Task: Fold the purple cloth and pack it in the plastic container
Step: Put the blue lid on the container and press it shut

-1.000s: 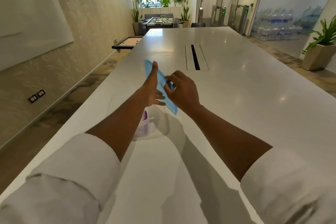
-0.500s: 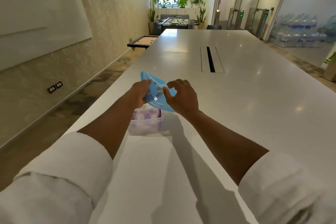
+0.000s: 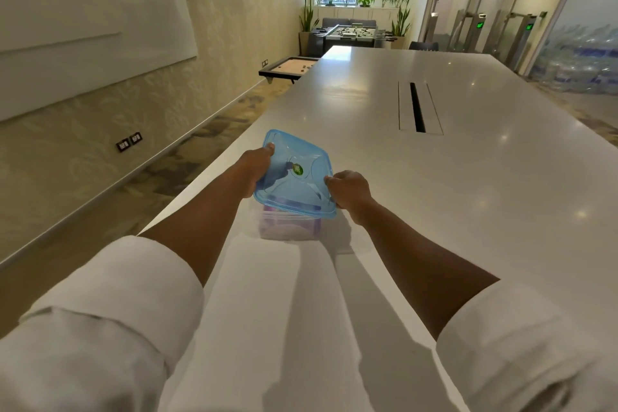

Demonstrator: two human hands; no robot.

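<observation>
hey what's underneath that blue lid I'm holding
Under the blue lid stands the clear plastic container on the table, with the purple cloth showing through its wall. The lid covers the container's opening, so how neatly the cloth lies is hidden.

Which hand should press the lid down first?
Probably the right hand: it grips the blue lid at the near corner, low over the container; the left hand holds the raised far side.
</observation>
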